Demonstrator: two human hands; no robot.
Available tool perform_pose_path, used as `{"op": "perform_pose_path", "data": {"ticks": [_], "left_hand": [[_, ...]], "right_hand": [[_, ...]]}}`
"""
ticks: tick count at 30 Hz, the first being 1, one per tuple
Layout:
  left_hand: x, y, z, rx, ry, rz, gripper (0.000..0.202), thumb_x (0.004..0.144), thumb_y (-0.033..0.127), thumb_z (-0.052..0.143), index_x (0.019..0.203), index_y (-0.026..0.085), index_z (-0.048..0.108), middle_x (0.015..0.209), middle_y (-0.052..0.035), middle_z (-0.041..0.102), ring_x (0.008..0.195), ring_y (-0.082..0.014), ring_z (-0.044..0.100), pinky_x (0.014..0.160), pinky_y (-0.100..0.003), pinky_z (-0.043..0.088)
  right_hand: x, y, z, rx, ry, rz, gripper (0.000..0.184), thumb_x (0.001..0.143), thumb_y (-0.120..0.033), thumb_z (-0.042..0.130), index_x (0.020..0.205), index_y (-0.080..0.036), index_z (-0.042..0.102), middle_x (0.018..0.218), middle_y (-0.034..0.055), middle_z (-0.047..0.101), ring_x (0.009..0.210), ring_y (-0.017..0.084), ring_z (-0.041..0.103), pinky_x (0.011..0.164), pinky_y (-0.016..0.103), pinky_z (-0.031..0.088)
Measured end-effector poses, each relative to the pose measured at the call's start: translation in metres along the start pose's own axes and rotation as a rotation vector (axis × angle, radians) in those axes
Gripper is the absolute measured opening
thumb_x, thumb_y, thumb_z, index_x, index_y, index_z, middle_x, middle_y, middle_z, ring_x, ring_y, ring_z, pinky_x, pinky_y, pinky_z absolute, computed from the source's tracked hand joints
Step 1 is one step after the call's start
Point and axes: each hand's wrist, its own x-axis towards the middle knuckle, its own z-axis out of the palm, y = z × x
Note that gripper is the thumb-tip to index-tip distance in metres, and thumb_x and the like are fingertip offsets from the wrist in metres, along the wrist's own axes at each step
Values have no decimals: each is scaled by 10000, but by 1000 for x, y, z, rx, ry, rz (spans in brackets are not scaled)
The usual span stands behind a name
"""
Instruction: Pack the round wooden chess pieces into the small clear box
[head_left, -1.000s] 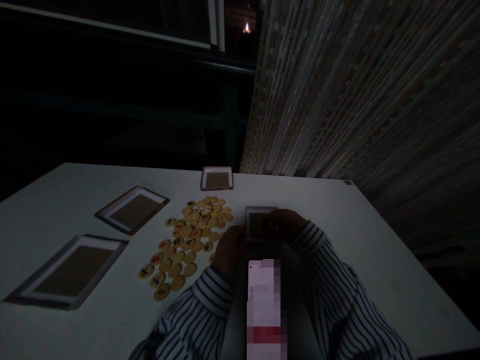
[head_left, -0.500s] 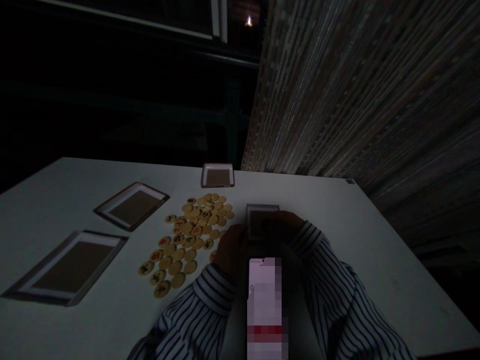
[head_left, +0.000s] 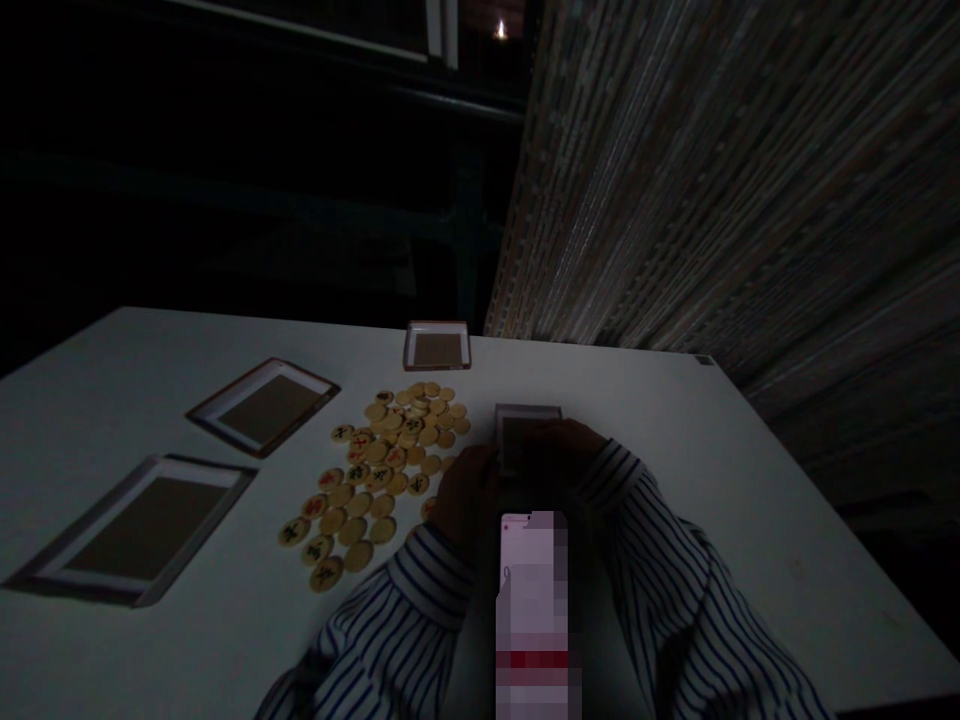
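Observation:
The scene is very dark. My left hand and my right hand sit together at a small shallow box near the middle of the white table. Both hands touch the box's near side, with the right hand laid partly over it. Their fingers are too dark to make out. Left of the hands lies a spread of several round tan game pieces marked in red or black. A lit phone screen stands in front of my chest, covering part of my striped sleeves.
Three more shallow trays with brown insides lie on the table: a large one at front left, a second behind it, a small one at the back. A striped wall covering rises at right. The table's right edge is near.
The view has drifted slightly, so everything sits a little higher in the picture. My hands stay at the small box with almost no movement.

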Motion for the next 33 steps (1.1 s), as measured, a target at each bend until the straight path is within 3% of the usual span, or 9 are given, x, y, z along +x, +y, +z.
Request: {"op": "perform_pose_path", "data": {"ticks": [14, 21, 33], "left_hand": [[0, -2, 2, 13, 1, 5, 238, 785, 198, 414, 943, 155, 586, 922, -78, 622, 846, -180, 576, 761, -332, 468], [0, 0, 0, -25, -6, -8, 241, 792, 208, 412, 950, 155, 586, 934, -75, 622, 863, -172, 572, 768, -321, 467], [1, -1, 0, 19, -25, -10, 246, 789, 206, 412, 950, 156, 591, 943, -78, 622, 875, -176, 572, 779, -318, 466]], "right_hand": [[2, 6, 9, -44, 28, -39, 224, 781, -340, 475, 851, -213, 646, 903, 42, 621, 782, 139, 567, 621, 223, 395], [1, 2, 3, -34, -52, -8, 203, 765, -320, 506, 872, -225, 650, 946, 41, 621, 806, 139, 566, 646, 223, 397], [3, 6, -1, -193, -49, 75, 354, 800, -457, 401, 868, -211, 646, 909, 73, 623, 782, 176, 584, 585, 241, 393]]}}
